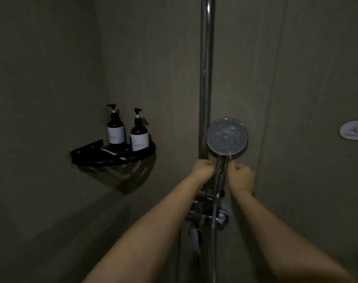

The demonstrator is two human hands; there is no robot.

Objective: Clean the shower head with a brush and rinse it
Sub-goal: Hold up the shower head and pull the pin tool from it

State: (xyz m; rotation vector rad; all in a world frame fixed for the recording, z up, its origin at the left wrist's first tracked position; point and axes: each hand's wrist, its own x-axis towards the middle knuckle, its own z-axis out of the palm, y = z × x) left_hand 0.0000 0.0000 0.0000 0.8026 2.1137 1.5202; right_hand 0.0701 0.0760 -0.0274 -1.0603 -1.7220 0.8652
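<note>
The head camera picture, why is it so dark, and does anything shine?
In the head view the light is dim, so the walls look murky grey. The metal pole catches a bright streak of glare, and the shower head face glints too. The corner shelf casts a soft shadow below. The wide lens bends the edges.

Black corner shelf (86, 153) mid-left of frame, fixed to wall; 2 dark pump bottles w/ white labels stand upright on it: left bottle (115, 127); right bottle (139, 132).
</note>
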